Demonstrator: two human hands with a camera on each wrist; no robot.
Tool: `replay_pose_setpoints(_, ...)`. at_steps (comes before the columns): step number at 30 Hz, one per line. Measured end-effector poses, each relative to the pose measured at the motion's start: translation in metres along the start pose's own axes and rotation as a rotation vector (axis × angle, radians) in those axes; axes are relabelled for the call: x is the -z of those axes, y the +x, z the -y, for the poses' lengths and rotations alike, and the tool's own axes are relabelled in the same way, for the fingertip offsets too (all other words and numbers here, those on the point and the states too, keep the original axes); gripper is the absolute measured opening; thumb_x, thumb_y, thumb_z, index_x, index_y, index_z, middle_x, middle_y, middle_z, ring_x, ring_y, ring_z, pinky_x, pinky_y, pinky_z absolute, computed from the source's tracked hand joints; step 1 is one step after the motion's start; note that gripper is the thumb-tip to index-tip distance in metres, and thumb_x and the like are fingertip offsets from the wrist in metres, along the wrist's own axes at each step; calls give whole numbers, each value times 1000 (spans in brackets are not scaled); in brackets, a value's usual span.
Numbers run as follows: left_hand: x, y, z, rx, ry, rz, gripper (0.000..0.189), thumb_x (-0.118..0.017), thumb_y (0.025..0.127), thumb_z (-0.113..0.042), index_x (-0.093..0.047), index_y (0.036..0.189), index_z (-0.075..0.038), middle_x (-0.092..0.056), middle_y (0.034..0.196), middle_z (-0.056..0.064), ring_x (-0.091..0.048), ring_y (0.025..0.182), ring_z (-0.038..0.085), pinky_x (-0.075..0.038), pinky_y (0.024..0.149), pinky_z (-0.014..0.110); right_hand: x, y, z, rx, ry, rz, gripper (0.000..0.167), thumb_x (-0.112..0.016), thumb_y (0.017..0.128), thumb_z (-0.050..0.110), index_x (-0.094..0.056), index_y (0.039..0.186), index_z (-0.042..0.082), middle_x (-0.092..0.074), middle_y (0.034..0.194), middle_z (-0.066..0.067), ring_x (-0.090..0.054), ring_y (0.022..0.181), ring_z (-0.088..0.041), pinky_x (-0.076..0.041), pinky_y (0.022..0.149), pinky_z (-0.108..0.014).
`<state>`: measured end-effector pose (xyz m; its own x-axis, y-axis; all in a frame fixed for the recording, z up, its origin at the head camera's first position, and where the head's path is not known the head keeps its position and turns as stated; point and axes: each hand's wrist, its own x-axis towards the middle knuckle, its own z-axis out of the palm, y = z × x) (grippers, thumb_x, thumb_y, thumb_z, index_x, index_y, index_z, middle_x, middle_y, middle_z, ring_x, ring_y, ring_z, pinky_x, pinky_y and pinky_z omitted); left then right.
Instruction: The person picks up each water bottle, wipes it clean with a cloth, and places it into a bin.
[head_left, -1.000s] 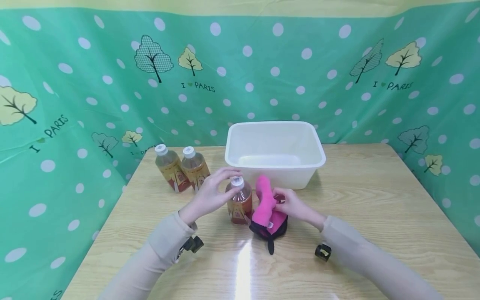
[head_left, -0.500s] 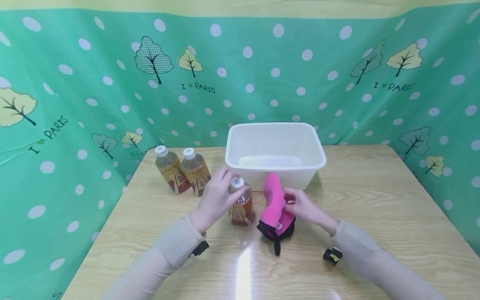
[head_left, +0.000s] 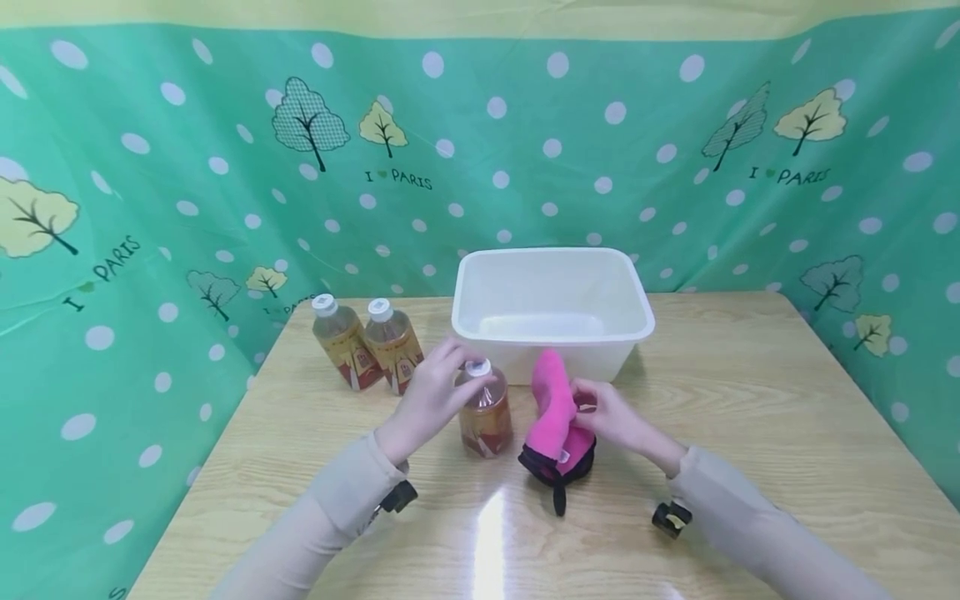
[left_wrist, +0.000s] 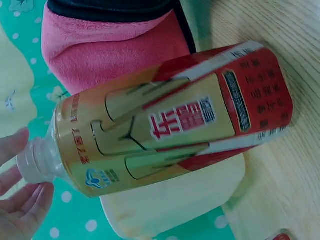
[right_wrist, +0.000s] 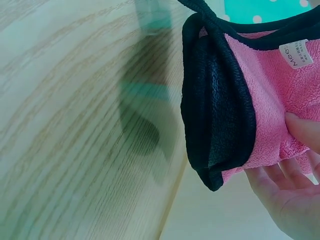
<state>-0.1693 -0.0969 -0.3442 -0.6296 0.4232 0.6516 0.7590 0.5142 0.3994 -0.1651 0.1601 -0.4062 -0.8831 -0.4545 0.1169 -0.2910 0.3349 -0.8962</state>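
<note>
A bottle of amber drink (head_left: pixel 486 427) with a white cap stands on the wooden table. My left hand (head_left: pixel 429 398) pinches its cap between thumb and fingers, and in the left wrist view the label (left_wrist: pixel 175 117) faces the camera. Just right of the bottle is a pink plush cloth item (head_left: pixel 553 412) with black trim and a hanging loop; its exact kind is unclear. My right hand (head_left: pixel 609 417) pinches its right side, thumb on the plush surface in the right wrist view. A small white tag (right_wrist: pixel 296 54) shows near the trim.
A white plastic bin (head_left: pixel 615 360) stands behind the bottle and cloth, nothing visible inside. Two similar bottles, one further left (head_left: pixel 348 354) and one nearer (head_left: pixel 396 354), stand side by side at the table's back left. A green dotted curtain (head_left: pixel 555 167) hangs behind the table (head_left: pixel 750 400).
My right hand has moved a little to the right with the pink cloth item, widening its gap from the bottle. My left hand and the bottle have shifted slightly right.
</note>
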Motion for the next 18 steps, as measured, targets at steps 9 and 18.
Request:
replay_pose_setpoints(9,8,-1,8,4,-71,110,19,-69,74,-5,-63,92,0,-61,95,9,-59,90,18,-49,82,24,-1,0,2,-8,8,7,13,-57,74,-9,-55,86,-4,-58,89,-13,-57,93,-34,-52,78,-32)
replay_pose_setpoints(18,14,0,13,92,-173,181,20,-67,76,-5,-65,95,-2,-63,103,9,-58,98,19,-45,90,28,-5,3,2,29,0,-9,13,-57,74,-9,-57,85,-2,-59,86,-10,-57,92,-32,-51,81,-36)
